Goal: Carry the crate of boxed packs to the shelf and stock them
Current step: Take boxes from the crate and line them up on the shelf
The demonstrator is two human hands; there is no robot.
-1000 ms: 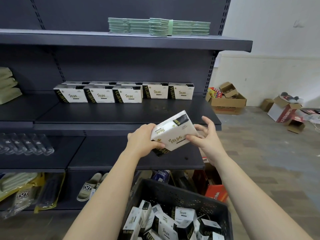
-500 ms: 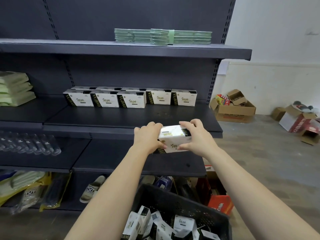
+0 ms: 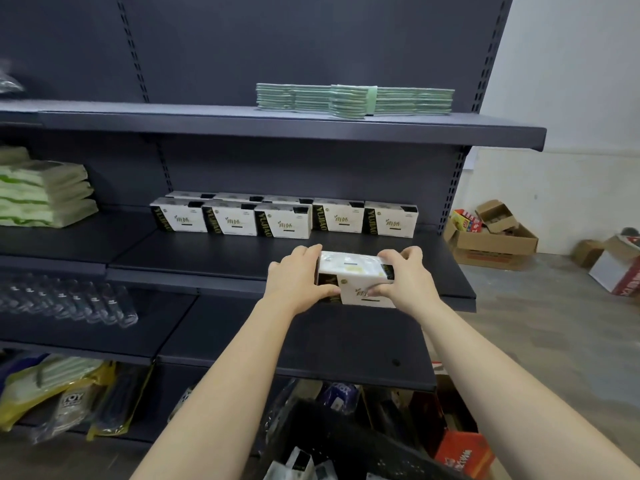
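A banded stack of flat green packs (image 3: 353, 100) lies high up; a pile of soft green-and-white bags (image 3: 41, 192) sits at the left edge; below it clear bottles (image 3: 69, 301) lie in a row; yellow-edged bags (image 3: 69, 400) lean lowest. On the grey floor (image 3: 554, 341) by the white wall (image 3: 571, 81) stands an open brown carton (image 3: 491, 244); a white-and-red carton (image 3: 616, 271) stands further right; a red carton (image 3: 464, 455) sits nearest.

To your right you have a white wall (image 3: 571, 81) above a grey concrete floor (image 3: 536, 341), with open cardboard boxes (image 3: 491, 242) heaped along its foot. Dark shelving (image 3: 311, 46) with slotted uprights fills everything else ahead, evenly lit.
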